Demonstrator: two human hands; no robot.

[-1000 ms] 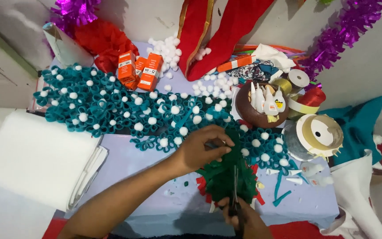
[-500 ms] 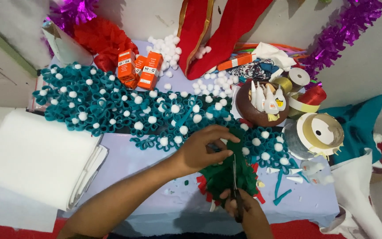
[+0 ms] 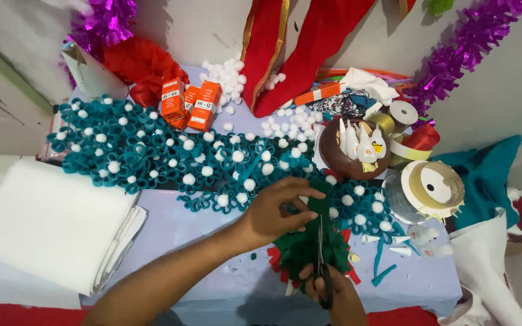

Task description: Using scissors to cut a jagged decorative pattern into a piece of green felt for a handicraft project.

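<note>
At the desk's (image 3: 212, 284) near edge, my left hand (image 3: 276, 211) pinches the green felt (image 3: 309, 247) from above; my right hand (image 3: 333, 296), below it, grips scissors (image 3: 321, 259) whose blades run up the felt.

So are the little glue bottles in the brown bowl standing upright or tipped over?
Upright: the glue bottles stand in the brown bowl, nozzles pointing up.

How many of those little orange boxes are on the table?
3 orange boxes, clustered at the table's back left by the white pom-poms: one on the left, one in the middle, one on the right. More may be hidden.
</note>
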